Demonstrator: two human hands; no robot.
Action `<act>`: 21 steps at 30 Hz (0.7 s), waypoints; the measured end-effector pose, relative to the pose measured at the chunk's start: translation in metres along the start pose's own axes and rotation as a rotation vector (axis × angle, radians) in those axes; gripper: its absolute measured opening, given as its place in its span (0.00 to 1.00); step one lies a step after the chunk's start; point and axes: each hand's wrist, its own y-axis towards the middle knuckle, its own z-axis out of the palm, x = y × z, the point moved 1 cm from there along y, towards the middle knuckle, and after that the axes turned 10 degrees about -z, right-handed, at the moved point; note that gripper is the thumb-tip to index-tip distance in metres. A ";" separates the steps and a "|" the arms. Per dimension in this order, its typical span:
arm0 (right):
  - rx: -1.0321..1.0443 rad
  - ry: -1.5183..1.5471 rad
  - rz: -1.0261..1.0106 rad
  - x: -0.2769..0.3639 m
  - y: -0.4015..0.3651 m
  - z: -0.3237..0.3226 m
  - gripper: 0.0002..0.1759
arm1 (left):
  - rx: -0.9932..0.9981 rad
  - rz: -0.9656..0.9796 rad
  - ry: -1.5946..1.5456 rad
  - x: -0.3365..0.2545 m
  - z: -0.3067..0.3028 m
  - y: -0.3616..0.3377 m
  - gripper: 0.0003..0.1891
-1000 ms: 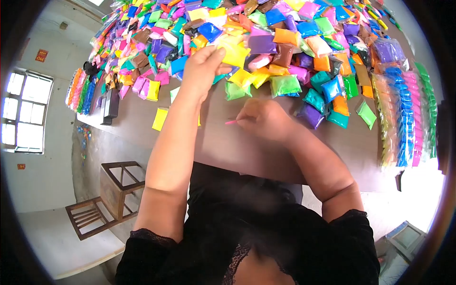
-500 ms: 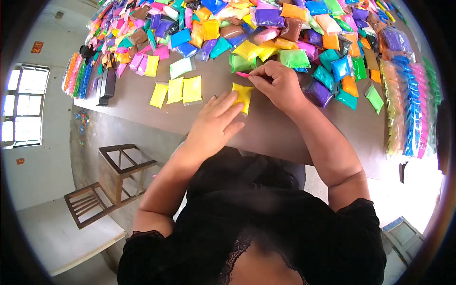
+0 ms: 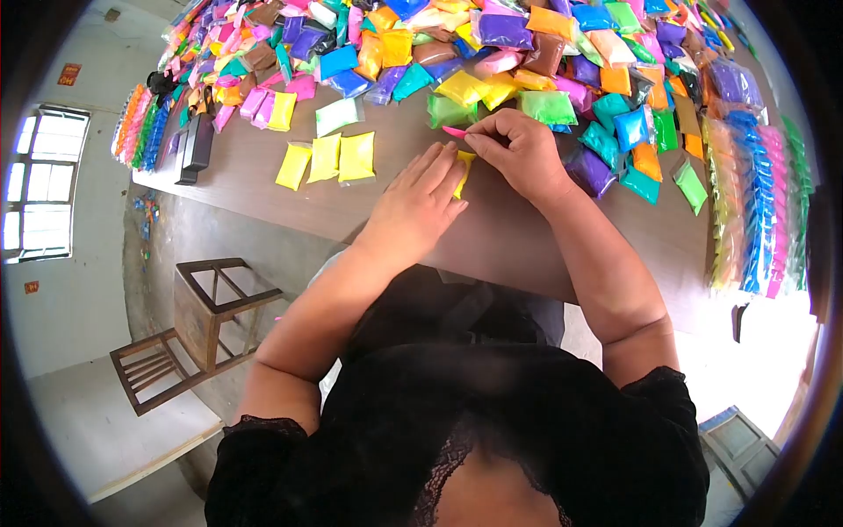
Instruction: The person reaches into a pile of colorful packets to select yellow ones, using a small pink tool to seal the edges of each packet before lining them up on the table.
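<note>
My left hand point(image 3: 411, 209) lies flat with its fingers stretched over a small yellow packet point(image 3: 464, 172), hiding most of it. Only the packet's right edge shows beside my fingers. My right hand point(image 3: 520, 156) is closed in a pinch just to the right, holding a thin pink tool with a pointed end point(image 3: 453, 133). The tool's tip points left, above the fingertips of my left hand; the rest is inside my grip. Left of my hands, several yellow packets point(image 3: 356, 157) lie in a row, with a pale green packet point(image 3: 339, 115) behind them.
A large heap of colourful packets point(image 3: 505, 32) covers the back of the brown table point(image 3: 518, 250). Strips of joined packets hang at the right edge point(image 3: 756, 202) and stand at the far left point(image 3: 140, 130). A black box point(image 3: 195, 147) sits near the left edge. A wooden chair point(image 3: 200, 329) stands left.
My left hand has slid right and up, covering more of the yellow packet. My right hand keeps its pinch on the pink tool with little movement. The view has shifted slightly.
</note>
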 end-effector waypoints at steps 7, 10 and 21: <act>0.086 -0.071 -0.046 0.001 -0.001 0.001 0.08 | -0.070 -0.023 -0.063 -0.005 -0.001 -0.014 0.23; 0.106 -0.121 -0.132 0.008 -0.005 0.005 0.06 | -0.113 -0.034 -0.079 -0.003 0.008 -0.014 0.22; 0.012 -0.288 -0.318 -0.002 -0.004 0.013 0.04 | -0.152 -0.012 -0.081 -0.003 0.007 -0.012 0.21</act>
